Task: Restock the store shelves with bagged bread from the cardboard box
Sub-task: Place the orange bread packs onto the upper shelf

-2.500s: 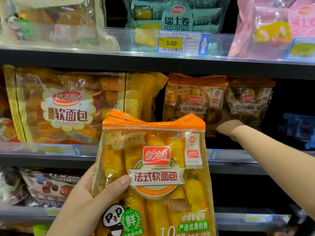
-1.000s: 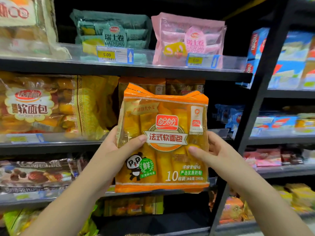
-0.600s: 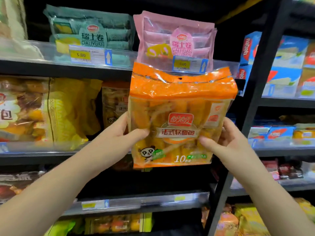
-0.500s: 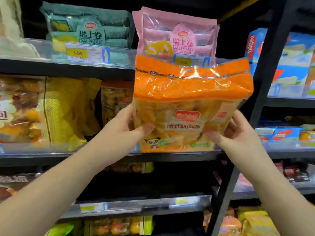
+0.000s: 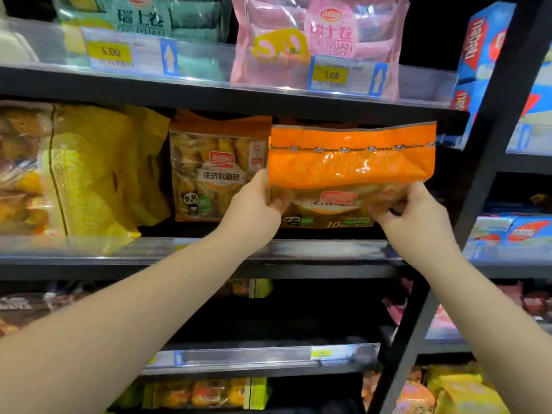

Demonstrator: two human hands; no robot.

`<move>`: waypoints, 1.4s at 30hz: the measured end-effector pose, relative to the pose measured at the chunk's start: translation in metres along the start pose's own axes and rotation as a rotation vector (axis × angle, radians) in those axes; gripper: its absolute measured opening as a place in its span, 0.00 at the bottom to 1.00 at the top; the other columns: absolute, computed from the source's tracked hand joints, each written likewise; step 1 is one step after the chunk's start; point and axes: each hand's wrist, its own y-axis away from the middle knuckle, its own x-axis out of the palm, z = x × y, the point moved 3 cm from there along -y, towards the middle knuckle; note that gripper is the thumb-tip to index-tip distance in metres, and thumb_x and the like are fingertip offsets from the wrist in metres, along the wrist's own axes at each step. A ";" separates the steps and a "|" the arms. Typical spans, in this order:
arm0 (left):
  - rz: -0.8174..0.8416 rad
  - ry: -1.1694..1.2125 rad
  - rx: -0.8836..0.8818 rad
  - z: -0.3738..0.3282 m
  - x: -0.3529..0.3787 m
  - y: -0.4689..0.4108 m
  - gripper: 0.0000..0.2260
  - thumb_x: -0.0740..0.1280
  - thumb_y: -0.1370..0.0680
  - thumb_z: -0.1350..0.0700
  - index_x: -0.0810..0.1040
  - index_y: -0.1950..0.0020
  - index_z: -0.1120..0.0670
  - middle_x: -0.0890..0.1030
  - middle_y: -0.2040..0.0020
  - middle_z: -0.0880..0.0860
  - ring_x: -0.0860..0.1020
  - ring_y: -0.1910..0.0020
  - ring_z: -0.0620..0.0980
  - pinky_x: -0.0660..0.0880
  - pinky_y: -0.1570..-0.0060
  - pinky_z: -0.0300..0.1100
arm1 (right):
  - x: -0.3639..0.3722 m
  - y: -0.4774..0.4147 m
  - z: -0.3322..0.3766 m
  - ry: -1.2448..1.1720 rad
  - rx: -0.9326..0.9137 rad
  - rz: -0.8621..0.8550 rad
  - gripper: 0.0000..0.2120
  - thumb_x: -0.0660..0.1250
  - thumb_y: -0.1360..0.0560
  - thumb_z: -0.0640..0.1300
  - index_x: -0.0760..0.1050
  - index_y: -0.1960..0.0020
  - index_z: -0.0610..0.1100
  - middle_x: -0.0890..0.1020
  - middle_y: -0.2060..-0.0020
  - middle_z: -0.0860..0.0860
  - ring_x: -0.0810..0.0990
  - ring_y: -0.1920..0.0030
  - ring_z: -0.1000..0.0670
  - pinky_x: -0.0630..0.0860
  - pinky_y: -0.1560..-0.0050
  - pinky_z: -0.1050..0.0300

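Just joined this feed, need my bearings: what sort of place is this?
Most likely a grocery or convenience store aisle: black shelves stocked with packaged snacks, yellow 5.00 price tags on clear shelf fronts, and the left hand and right hand holding an orange bread bag.

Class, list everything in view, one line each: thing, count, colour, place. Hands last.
held bread bag: one, orange, at middle shelf, right
shelved bread bag: one, orange-topped, middle shelf, left of it
yellow bags: at least one, yellow, middle shelf, far left
teal bag: one, teal, top shelf, left
pink bag: one, pink, top shelf, centre
price tags: two, yellow-white, top shelf rail
blue boxes: several, blue, far right
hands: two, bare; left hand and right hand grip the held bread bag
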 end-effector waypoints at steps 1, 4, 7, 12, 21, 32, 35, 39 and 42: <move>0.016 -0.048 -0.025 0.002 0.002 -0.003 0.16 0.64 0.16 0.50 0.69 0.27 0.46 0.77 0.43 0.42 0.77 0.44 0.46 0.72 0.44 0.43 | 0.005 -0.005 -0.003 0.050 0.020 0.047 0.15 0.71 0.21 0.46 0.70 0.38 0.49 0.80 0.48 0.51 0.76 0.52 0.51 0.69 0.52 0.56; 0.009 -0.091 -0.061 0.008 0.007 -0.015 0.15 0.62 0.15 0.49 0.68 0.29 0.51 0.79 0.43 0.48 0.78 0.52 0.45 0.70 0.59 0.37 | 0.014 -0.016 -0.013 0.120 0.078 0.102 0.20 0.69 0.21 0.47 0.69 0.32 0.47 0.78 0.48 0.51 0.75 0.56 0.51 0.70 0.55 0.56; 0.042 -0.121 -0.105 0.009 0.010 -0.024 0.22 0.62 0.15 0.48 0.63 0.24 0.56 0.81 0.43 0.56 0.80 0.55 0.47 0.70 0.66 0.34 | 0.020 -0.026 -0.022 0.119 0.130 0.095 0.23 0.69 0.21 0.48 0.67 0.29 0.46 0.80 0.45 0.48 0.74 0.58 0.51 0.69 0.53 0.55; 0.144 -0.183 -0.167 0.009 0.017 -0.035 0.25 0.62 0.15 0.50 0.58 0.21 0.54 0.75 0.58 0.50 0.73 0.66 0.45 0.65 0.82 0.28 | 0.027 -0.044 -0.032 0.139 0.212 0.053 0.23 0.67 0.19 0.50 0.66 0.30 0.41 0.79 0.37 0.42 0.77 0.39 0.37 0.70 0.49 0.52; 0.218 -0.155 -0.253 0.020 0.028 -0.050 0.37 0.68 0.19 0.49 0.50 0.16 0.46 0.68 0.24 0.53 0.72 0.30 0.56 0.71 0.33 0.46 | 0.046 -0.075 -0.042 0.126 0.335 0.106 0.26 0.64 0.20 0.60 0.65 0.27 0.48 0.77 0.37 0.44 0.79 0.41 0.38 0.81 0.44 0.40; 0.253 -0.102 -0.360 0.034 0.035 -0.065 0.24 0.73 0.23 0.45 0.68 0.32 0.51 0.76 0.40 0.53 0.79 0.41 0.53 0.79 0.37 0.51 | 0.073 -0.098 -0.047 -0.060 0.497 0.069 0.26 0.65 0.19 0.58 0.67 0.26 0.47 0.77 0.34 0.40 0.80 0.40 0.38 0.83 0.54 0.47; 0.258 -0.102 -0.363 0.035 0.037 -0.067 0.29 0.73 0.23 0.45 0.67 0.27 0.52 0.75 0.36 0.52 0.78 0.39 0.54 0.78 0.36 0.51 | 0.076 -0.101 -0.050 -0.056 0.478 0.089 0.28 0.65 0.19 0.58 0.67 0.25 0.44 0.76 0.33 0.41 0.78 0.38 0.39 0.83 0.48 0.48; 0.271 -0.111 -0.357 0.035 0.040 -0.068 0.32 0.73 0.22 0.47 0.64 0.22 0.51 0.73 0.37 0.52 0.77 0.37 0.55 0.78 0.35 0.52 | 0.075 -0.102 -0.057 -0.061 0.447 0.116 0.28 0.68 0.20 0.56 0.68 0.26 0.44 0.77 0.33 0.42 0.78 0.37 0.41 0.82 0.45 0.47; 0.286 -0.196 -0.339 0.036 0.041 -0.064 0.34 0.71 0.22 0.43 0.62 0.21 0.51 0.72 0.32 0.53 0.76 0.35 0.55 0.76 0.33 0.52 | 0.072 -0.102 -0.061 -0.035 0.460 0.162 0.27 0.70 0.21 0.52 0.68 0.27 0.43 0.78 0.33 0.42 0.79 0.37 0.41 0.82 0.43 0.44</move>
